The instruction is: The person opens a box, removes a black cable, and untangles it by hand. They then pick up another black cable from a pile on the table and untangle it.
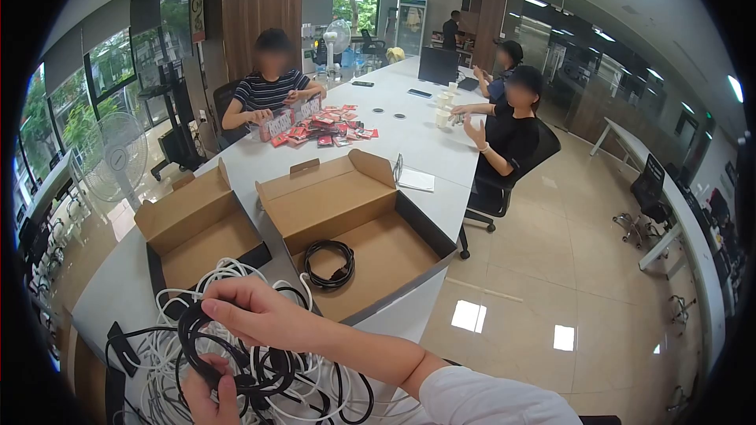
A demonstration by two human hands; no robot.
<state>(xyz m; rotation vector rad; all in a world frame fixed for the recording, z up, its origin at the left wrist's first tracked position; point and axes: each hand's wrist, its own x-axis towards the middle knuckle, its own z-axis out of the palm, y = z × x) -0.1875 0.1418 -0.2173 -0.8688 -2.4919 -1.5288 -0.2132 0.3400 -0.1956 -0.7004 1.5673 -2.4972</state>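
Note:
My right hand (253,311) reaches in from the lower right and grips a loop of black cable (213,346) above a tangled pile of white and black cables (169,362). My left hand (211,395) holds the lower part of the same black cable at the bottom edge. Just behind stands an open cardboard box (409,224) with one coiled black cable (329,264) lying inside it.
A second open cardboard box (197,228) stands to the left on the long white table (409,130). Three people sit farther along the table, one beside a heap of red packets (323,127). A floor fan (116,159) stands at the left; office chairs line the right.

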